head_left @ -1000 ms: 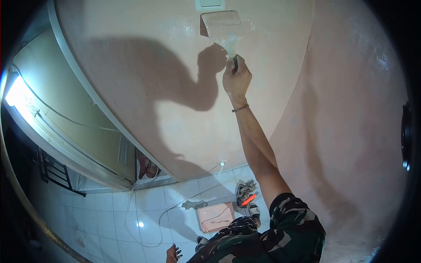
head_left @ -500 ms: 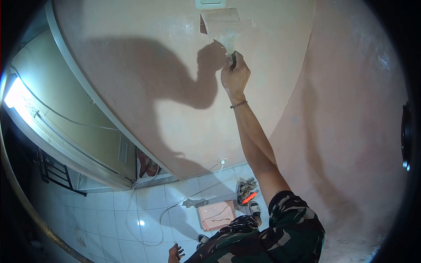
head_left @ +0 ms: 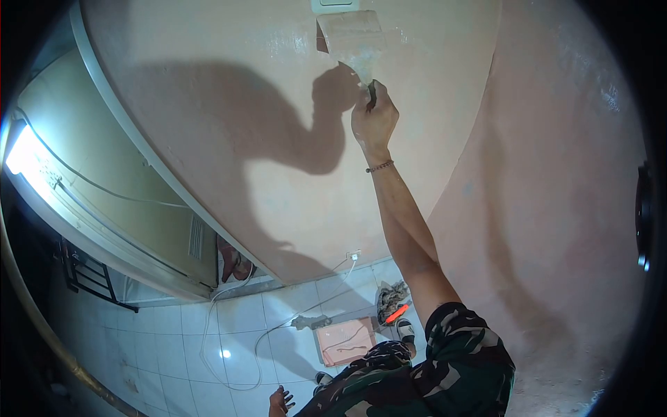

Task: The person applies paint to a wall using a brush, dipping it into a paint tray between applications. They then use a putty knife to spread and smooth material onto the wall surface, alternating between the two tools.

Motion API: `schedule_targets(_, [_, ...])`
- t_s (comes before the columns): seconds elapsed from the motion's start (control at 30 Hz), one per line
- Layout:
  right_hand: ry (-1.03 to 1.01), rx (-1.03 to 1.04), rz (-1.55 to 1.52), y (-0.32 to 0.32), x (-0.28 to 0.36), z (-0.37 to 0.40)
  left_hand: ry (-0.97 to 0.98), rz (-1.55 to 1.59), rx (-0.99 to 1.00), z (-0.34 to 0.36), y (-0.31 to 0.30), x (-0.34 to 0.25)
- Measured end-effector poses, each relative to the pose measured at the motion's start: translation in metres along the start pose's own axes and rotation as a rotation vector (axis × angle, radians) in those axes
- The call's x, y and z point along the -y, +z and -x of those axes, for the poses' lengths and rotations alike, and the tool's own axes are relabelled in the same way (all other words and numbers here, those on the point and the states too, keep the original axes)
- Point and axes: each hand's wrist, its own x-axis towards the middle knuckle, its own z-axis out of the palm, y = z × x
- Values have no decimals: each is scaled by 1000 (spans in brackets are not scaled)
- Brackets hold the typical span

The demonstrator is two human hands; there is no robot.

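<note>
My right hand (head_left: 376,121) is closed around the dark handle of a wide putty knife (head_left: 353,35), my arm stretched up along the wall. The knife's broad blade lies against or very near the pink wall (head_left: 306,208), just below a white switch plate (head_left: 335,5), and pale putty smears the blade near the handle. Faint whitish wet-looking marks show on the wall at both sides of the blade. Low at the bottom edge, my left hand (head_left: 281,399) hangs above the floor, fingers apart and nothing visible in it.
On the white tiled floor lie a pink rectangular slab-like thing (head_left: 346,341), a crumpled patterned cloth (head_left: 391,300) and an orange object (head_left: 397,313). A white cable (head_left: 258,347) runs from the wall socket (head_left: 353,256). At left are a doorway, a bright lamp (head_left: 24,149) and a black rack (head_left: 97,278).
The view has shifted very slightly. My right hand and the putty knife stay at nearly the same place on the wall, and my left hand still hangs low.
</note>
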Motion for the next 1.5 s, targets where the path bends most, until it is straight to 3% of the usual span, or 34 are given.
schedule_targets(0.3, [139, 104, -40, -12, 16, 13, -5, 5, 16, -8, -2, -6])
schedule_targets(0.4, [56, 62, -64, -5, 16, 17, 12, -12, 8, 2, 2, -11])
schedule_targets(0.63, [75, 0, -73, 17, 31, 22, 29, -25, 26, 12, 1, -12])
schedule_targets(0.9, [213, 43, -98, 24, 46, 27, 14, 94, 0, -5, -13, 6])
schedule_targets(1.03, [175, 2, -96, 31, 47, 30, 5, 33, -60, 27, -1, -6])
schedule_targets(1.43, [202, -38, -92, 26, 51, 31, -23, 63, -21, 8, -15, -1])
schedule_targets(1.5, [134, -80, -48, 28, 45, 26, -10, 46, -44, 11, -10, 0])
